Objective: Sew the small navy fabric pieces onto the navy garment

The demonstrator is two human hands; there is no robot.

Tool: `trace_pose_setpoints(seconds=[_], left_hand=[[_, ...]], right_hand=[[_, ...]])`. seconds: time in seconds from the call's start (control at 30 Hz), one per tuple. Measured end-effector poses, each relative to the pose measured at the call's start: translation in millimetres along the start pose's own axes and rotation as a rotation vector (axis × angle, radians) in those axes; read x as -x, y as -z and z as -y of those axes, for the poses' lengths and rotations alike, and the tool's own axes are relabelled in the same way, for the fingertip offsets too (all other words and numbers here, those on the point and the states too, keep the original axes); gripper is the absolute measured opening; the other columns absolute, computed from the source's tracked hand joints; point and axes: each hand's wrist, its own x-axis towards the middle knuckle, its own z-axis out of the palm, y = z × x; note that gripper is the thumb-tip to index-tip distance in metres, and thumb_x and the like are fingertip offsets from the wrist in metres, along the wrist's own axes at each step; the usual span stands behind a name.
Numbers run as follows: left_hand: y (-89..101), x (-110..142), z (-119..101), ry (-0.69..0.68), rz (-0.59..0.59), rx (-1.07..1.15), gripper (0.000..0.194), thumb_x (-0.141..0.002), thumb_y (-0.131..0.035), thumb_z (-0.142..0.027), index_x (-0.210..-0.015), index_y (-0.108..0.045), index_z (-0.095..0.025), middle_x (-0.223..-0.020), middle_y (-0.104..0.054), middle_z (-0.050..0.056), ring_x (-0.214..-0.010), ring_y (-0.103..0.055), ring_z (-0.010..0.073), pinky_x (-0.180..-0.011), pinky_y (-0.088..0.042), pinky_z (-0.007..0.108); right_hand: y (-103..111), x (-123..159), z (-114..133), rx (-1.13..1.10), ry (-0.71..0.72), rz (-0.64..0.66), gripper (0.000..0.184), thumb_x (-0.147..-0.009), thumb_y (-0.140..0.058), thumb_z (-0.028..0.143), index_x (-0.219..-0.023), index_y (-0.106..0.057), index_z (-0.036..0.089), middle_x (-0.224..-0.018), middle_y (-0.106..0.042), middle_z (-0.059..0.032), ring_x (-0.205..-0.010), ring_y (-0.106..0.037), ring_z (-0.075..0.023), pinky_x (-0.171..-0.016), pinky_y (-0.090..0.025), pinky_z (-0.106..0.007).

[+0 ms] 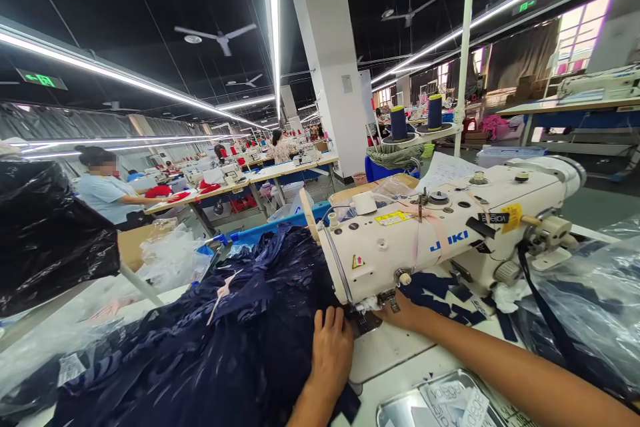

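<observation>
Navy cloth point(220, 347) lies in a large crumpled heap to the left of the left hand point(331, 347), which rests palm down at the heap's edge, fingers close together and slightly bent; whether they pinch any cloth I cannot tell. Ahead and to the right of it, the right hand point(400, 312) reaches in under the head of a white sewing machine point(383, 260), its fingertips hidden, so its opening and any hold cannot be told. Small navy pieces point(433, 288) lie scattered just beyond the right wrist, and on the near side of that forearm a shiny tray point(395, 408) holds printed labels point(445, 405)
</observation>
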Motion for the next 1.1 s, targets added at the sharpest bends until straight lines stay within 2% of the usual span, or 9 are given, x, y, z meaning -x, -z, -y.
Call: trace_pose_setpoints(seconds=[0.07, 0.13, 0.2, 0.27, 0.43, 0.7, 0.93, 1.1], left_hand=[[2.7, 0.0, -2.8, 0.035, 0.035, -0.043, 0.024, -0.074, -0.049, -0.003, -0.089, -0.065, -0.013, -0.098, -0.060, 0.012, -0.097, -0.050, 0.0271, -0.089, -0.037, 0.050], [5.2, -3.1, -2.9, 0.050, 0.061, -0.030, 0.028, -0.074, -0.049, -0.003, -0.094, -0.065, -0.014, -0.101, -0.060, 0.012, -0.103, -0.048, 0.0284, -0.095, -0.028, 0.054], [6.6, -8.0, -0.7, 0.042, 0.090, 0.014, 0.031, -0.075, -0.048, -0.005, -0.098, -0.064, -0.016, -0.104, -0.060, 0.010, -0.108, -0.045, 0.0292, -0.100, -0.019, 0.057], [6.2, -12.9, 2.1, 0.027, 0.124, 0.050, 0.033, -0.075, -0.047, -0.004, -0.101, -0.063, -0.017, -0.104, -0.060, 0.009, -0.110, -0.044, 0.0293, -0.101, -0.016, 0.058], [2.7, -18.2, 6.4, -0.005, 0.180, 0.065, 0.037, -0.074, -0.047, -0.005, -0.107, -0.060, -0.015, -0.111, -0.058, 0.011, -0.111, -0.043, 0.0307, -0.100, -0.018, 0.057], [11.4, -24.3, 4.8, 0.005, 0.263, 0.075, 0.036, -0.076, -0.041, -0.005, -0.104, -0.062, -0.017, -0.107, -0.061, 0.008, -0.108, -0.046, 0.0286, -0.102, -0.013, 0.055], [7.7, -27.6, 6.5, 0.002, 0.303, 0.094, 0.034, -0.077, -0.040, -0.006, -0.096, -0.065, -0.019, -0.088, -0.065, 0.007, -0.101, -0.050, 0.0265, -0.100, -0.012, 0.055], [0.3, -30.6, 8.5, -0.013, 0.286, 0.097, 0.033, -0.077, -0.042, -0.008, -0.098, -0.064, -0.019, -0.090, -0.065, 0.008, -0.101, -0.050, 0.0267, -0.100, -0.012, 0.056]], right_hand=[[11.7, 5.1, 6.1, 0.025, 0.072, 0.006, 0.024, -0.084, -0.042, 0.015, -0.085, -0.065, 0.020, -0.076, -0.066, -0.0071, -0.082, -0.060, -0.0235, -0.078, -0.048, -0.043], [24.0, 7.6, 12.5, 0.078, 0.191, -0.007, 0.031, -0.086, -0.035, 0.010, -0.087, -0.065, 0.021, -0.076, -0.065, -0.0073, -0.087, -0.059, -0.0231, -0.082, -0.045, -0.043], [32.4, 6.6, 16.8, 0.111, 0.310, -0.029, 0.036, -0.087, -0.032, 0.008, -0.085, -0.065, 0.020, -0.072, -0.064, -0.0063, -0.088, -0.058, -0.0212, -0.082, -0.045, -0.040], [33.7, 4.3, 17.7, 0.109, 0.364, -0.050, 0.036, -0.087, -0.031, 0.008, -0.081, -0.064, 0.019, -0.068, -0.063, -0.0054, -0.085, -0.058, -0.0198, -0.079, -0.046, -0.035], [15.1, 5.9, 10.2, 0.190, 0.340, -0.141, 0.036, -0.088, -0.033, 0.012, -0.068, -0.062, 0.017, -0.071, -0.064, -0.0067, -0.073, -0.057, -0.0192, -0.069, -0.047, -0.032], [-2.7, 13.7, 4.1, 0.382, 0.373, -0.330, 0.035, -0.088, -0.041, 0.017, -0.058, -0.061, 0.016, -0.053, -0.056, -0.0031, -0.054, -0.051, -0.0160, -0.052, -0.042, -0.028], [-7.5, 18.9, 7.1, 0.517, 0.373, -0.388, 0.035, -0.089, -0.036, 0.015, -0.069, -0.065, 0.018, -0.062, -0.061, -0.0045, -0.060, -0.055, -0.0170, -0.063, -0.048, -0.033], [-6.7, 19.4, 11.9, 0.553, 0.368, -0.446, 0.033, -0.088, -0.035, 0.015, -0.075, -0.065, 0.017, -0.058, -0.060, -0.0040, -0.058, -0.056, -0.0184, -0.067, -0.049, -0.038]])
